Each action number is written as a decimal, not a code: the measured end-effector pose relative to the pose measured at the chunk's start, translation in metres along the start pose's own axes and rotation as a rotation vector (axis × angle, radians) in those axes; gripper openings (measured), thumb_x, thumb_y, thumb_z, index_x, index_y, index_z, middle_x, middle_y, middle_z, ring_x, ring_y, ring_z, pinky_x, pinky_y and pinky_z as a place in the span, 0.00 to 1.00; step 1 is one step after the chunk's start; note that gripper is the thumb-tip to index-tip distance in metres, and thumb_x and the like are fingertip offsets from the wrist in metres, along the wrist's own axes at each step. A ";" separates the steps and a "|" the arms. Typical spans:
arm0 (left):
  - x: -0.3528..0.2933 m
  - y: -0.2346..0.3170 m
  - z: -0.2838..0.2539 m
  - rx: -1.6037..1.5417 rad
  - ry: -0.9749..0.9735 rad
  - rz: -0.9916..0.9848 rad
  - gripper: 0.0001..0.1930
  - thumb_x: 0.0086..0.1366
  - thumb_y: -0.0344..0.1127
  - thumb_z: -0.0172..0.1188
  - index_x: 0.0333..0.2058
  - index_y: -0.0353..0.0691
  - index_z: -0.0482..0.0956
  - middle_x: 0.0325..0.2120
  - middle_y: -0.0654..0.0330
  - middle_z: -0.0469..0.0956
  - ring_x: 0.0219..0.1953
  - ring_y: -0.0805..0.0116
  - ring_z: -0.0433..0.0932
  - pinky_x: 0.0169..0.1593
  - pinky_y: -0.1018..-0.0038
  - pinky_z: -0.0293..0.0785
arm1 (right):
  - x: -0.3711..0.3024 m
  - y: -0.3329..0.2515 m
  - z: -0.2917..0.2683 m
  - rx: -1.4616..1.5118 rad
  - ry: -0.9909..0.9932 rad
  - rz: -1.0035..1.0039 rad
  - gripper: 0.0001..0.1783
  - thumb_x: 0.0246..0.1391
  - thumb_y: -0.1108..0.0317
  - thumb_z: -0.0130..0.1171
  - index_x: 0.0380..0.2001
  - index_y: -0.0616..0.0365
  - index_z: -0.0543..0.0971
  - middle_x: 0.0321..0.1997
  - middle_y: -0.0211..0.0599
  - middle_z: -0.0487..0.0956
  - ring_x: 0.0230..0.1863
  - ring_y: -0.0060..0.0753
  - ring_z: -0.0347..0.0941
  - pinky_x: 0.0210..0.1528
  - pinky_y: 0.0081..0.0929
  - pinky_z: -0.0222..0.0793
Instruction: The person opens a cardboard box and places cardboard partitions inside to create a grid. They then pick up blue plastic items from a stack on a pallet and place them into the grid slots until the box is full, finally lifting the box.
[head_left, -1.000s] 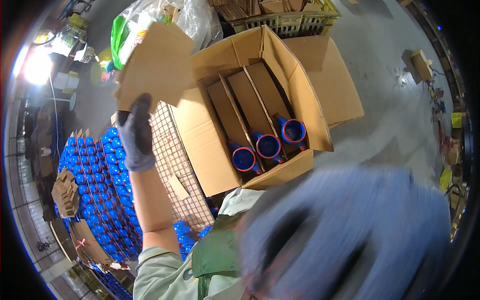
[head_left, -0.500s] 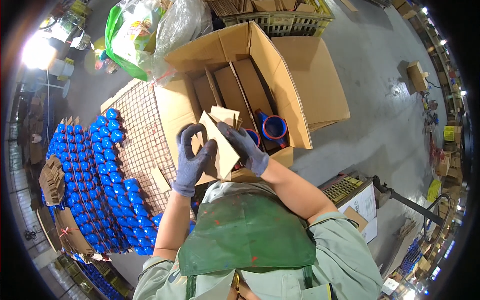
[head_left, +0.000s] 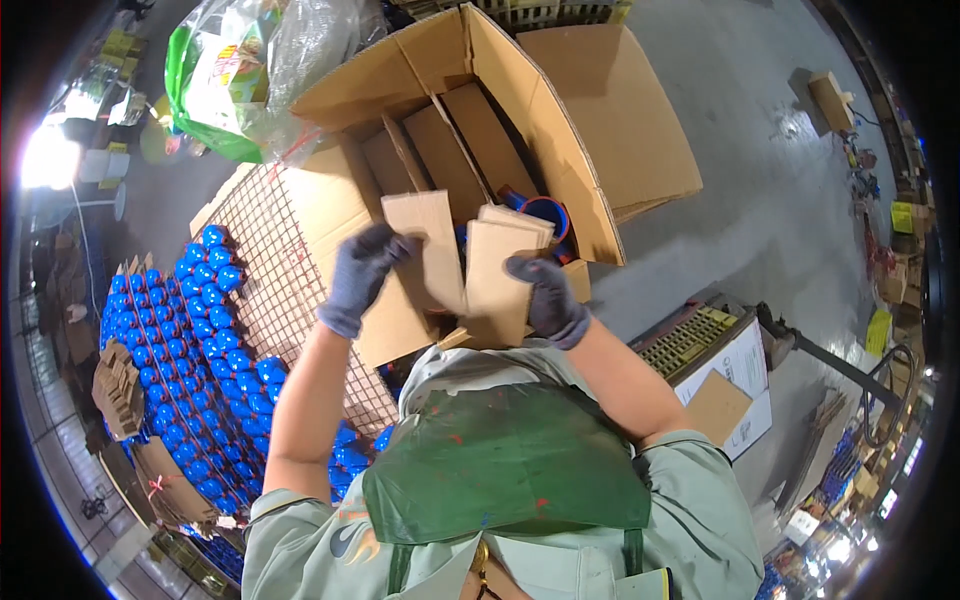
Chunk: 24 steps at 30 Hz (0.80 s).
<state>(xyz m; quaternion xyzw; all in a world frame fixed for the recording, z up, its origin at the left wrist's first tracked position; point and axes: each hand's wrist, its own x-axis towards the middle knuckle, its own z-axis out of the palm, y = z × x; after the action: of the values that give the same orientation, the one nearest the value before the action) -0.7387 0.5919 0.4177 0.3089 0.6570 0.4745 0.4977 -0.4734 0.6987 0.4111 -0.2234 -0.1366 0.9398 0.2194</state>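
Presently: two flat cardboard divider pieces held up over open cardboard box (head_left: 560, 130), between chest and carton.

Step in hand, by judgement: sorting or fitting of divider sheets for the box compartments. Next move likely calls for lining a sheet up edge-on with a slot between the standing partitions (head_left: 470, 140), clear of the blue cup (head_left: 545, 212) showing inside.

Left hand (head_left: 358, 278): grey glove, fingers curled shut on the edge of left cardboard piece (head_left: 428, 245), sheet tilted, roughly upright.

Right hand (head_left: 545, 295): grey glove, closed on lower side of right cardboard piece (head_left: 500, 280), thumb across its face. Sheets just beside each other; touching or not, cannot tell.

Surroundings: wire mesh panel (head_left: 265, 260) against the box's left side; massed blue caps (head_left: 180, 340) on the floor at left; clear plastic bag (head_left: 250, 70) with green contents beyond; small white carton (head_left: 735, 365) at right; green apron (head_left: 505, 465) below.
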 end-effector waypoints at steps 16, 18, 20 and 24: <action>0.043 -0.026 0.030 0.958 -0.211 0.350 0.26 0.54 0.30 0.61 0.53 0.36 0.70 0.51 0.46 0.74 0.55 0.46 0.72 0.61 0.59 0.70 | 0.012 -0.001 -0.005 0.224 0.042 -0.082 0.39 0.50 0.61 0.60 0.66 0.57 0.65 0.53 0.47 0.78 0.51 0.49 0.79 0.56 0.48 0.76; 0.047 -0.025 0.031 0.562 -0.226 0.281 0.24 0.56 0.28 0.60 0.53 0.34 0.70 0.48 0.49 0.73 0.52 0.52 0.74 0.59 0.65 0.71 | 0.020 0.008 -0.015 0.213 0.058 -0.109 0.40 0.50 0.60 0.60 0.67 0.56 0.63 0.53 0.47 0.78 0.51 0.49 0.79 0.56 0.48 0.76; 0.060 -0.008 0.021 0.279 -0.168 0.218 0.22 0.59 0.30 0.61 0.52 0.32 0.70 0.47 0.51 0.73 0.49 0.57 0.74 0.56 0.68 0.71 | 0.023 0.013 -0.008 0.105 0.155 -0.161 0.30 0.53 0.63 0.60 0.59 0.63 0.72 0.51 0.45 0.80 0.52 0.44 0.78 0.57 0.42 0.75; 0.037 0.056 0.035 0.838 -0.596 0.146 0.18 0.63 0.37 0.65 0.47 0.33 0.78 0.41 0.49 0.79 0.45 0.60 0.77 0.49 0.68 0.74 | 0.023 0.055 -0.029 0.027 0.397 -0.144 0.16 0.56 0.69 0.59 0.44 0.69 0.81 0.49 0.42 0.82 0.53 0.35 0.77 0.60 0.34 0.70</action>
<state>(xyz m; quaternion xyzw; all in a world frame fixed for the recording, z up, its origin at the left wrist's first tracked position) -0.7213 0.6554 0.4548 0.6483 0.5973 0.0954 0.4623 -0.4969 0.6667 0.3580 -0.3911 -0.0936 0.8609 0.3116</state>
